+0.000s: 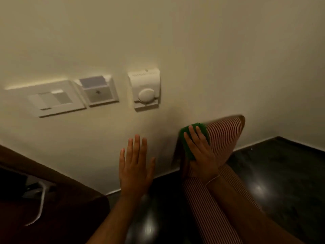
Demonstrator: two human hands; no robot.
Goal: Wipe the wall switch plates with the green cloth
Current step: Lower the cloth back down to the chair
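Nothing to show that any wiping has begun, judging by how things lie; three fittings on the wall, all bare of the cloth: wide switch plate (52, 98) at far left, card-slot plate (98, 90) touching its right edge, dial thermostat (145, 89) a little apart to the right; all three probably left to do, though too dim and soft to tell clean from dusty.

Green cloth (192, 138) low and to the right of the thermostat, well below the row of plates, bunched up against a striped cloth (225, 138) that stands up near the wall; right hand (199, 150) laid over the green cloth, fingers (191, 134) curled round it and holding it, green showing above and beside the fingertips; left hand (135, 166) empty, fingers spread wide and flat, palm turned to the wall below the thermostat, whether touching the wall hard to say.

Cloth nearest the thermostat, farthest from the wide switch plate; likely next: up and leftward with the right hand to reach the first fitting.

Dark glossy floor (281, 182) beneath; dark wooden door with a metal handle (39, 205) at lower left.
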